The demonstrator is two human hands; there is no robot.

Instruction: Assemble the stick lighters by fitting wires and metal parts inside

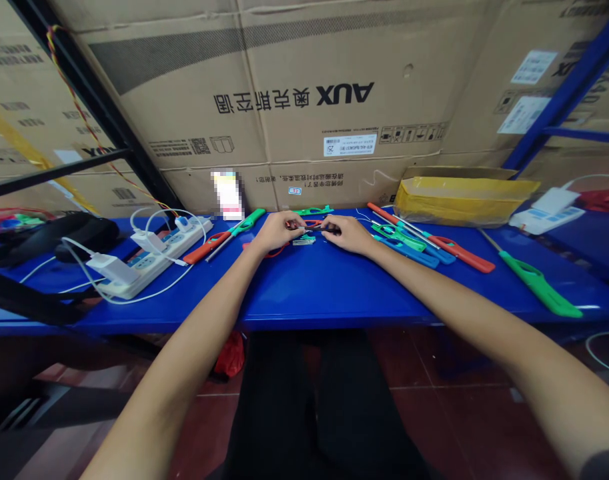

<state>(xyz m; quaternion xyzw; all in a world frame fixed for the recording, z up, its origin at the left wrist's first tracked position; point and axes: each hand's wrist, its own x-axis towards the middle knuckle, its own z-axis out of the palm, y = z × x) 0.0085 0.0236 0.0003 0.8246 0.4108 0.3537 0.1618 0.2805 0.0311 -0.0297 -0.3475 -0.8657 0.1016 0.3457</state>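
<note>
My left hand (279, 232) and my right hand (351, 235) face each other over the back of the blue table, fingertips pinched close together. In my right fingers is a small dark piece, its kind too small to tell. Whatever my left fingers grip, next to a thin light-coloured part, is not clear. Just beyond the hands lies a red lighter shell (311, 223), with a green shell (313, 211) behind it. Small green and metallic parts (304, 240) rest below the fingertips. A red loop-shaped piece (278, 251) sits under my left hand.
Red, green and blue long-necked lighters (461, 253) lie right of the hands; a green one (539, 283) is farther right. Others (209, 247) lie left, beside a power strip (154, 260) with chargers and cables. A yellow-taped box (467, 199) and large cartons (294, 53) stand behind.
</note>
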